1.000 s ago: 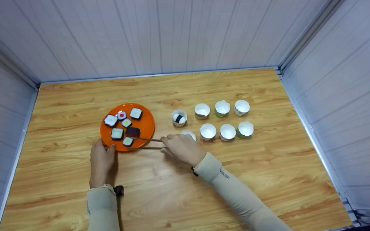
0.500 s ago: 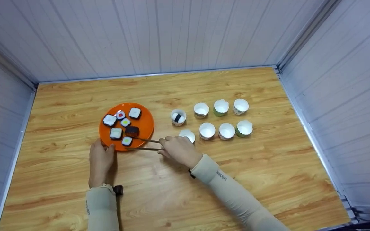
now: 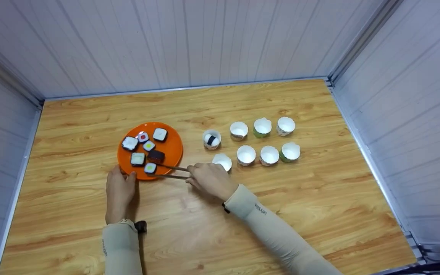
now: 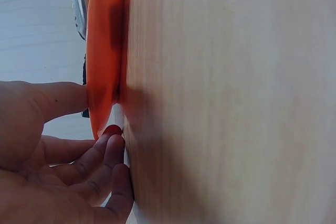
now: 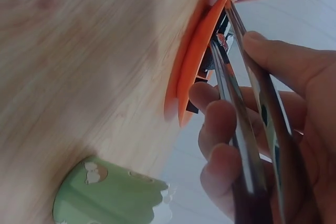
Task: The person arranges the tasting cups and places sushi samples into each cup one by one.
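Observation:
My left hand [image 3: 120, 189] grips the near-left rim of an orange plate [image 3: 174, 143]; in the left wrist view the thumb lies on the rim and the fingers are below it. My right hand [image 3: 211, 179] holds metal tongs [image 3: 172, 167], whose two arms also show in the right wrist view. The tongs' tips lie on either side of a small sushi roll [image 3: 150, 168] with a yellow-green centre. Just behind it sits a dark brown sushi piece [image 3: 156, 156]. Several other sushi pieces, one a white square roll [image 3: 160, 134], lie on the plate.
Right of the plate stands a paper cup [image 3: 212, 139] holding a white piece with a dark band. Several more paper cups stand in two rows, including a white cup [image 3: 222, 162] close behind my right hand and a green cup [image 3: 290, 152]. Pale panels [image 3: 204, 42] border the wooden table [image 3: 189, 236].
My right hand has shifted slightly left, and the tongs' tips have come closer around the small roll. The cup behind that hand shows more. My left hand stays at the plate's rim.

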The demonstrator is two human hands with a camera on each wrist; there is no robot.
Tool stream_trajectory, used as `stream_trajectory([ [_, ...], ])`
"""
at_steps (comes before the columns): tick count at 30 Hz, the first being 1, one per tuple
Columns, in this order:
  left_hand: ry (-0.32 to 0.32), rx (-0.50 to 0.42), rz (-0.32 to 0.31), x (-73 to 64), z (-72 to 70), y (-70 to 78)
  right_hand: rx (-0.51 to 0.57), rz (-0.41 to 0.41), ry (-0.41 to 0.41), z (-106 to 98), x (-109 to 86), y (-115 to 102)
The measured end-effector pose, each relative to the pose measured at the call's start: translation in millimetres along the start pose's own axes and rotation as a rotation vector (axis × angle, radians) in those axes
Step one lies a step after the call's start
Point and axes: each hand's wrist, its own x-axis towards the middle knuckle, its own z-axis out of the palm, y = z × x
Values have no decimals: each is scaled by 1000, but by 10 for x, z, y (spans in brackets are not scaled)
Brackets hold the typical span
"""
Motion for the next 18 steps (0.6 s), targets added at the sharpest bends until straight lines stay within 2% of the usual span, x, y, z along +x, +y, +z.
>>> stream_trajectory([
  [11,-26,-5,-41,-2,-3,17,43,-5,14,-32,-45,28],
  [15,-40,-10,-64,6,-12,18,78,-19,87,-104,-137,121],
  [18,-38,-10,-54,16,-16,8,93,-16,155,-177,-234,243],
])
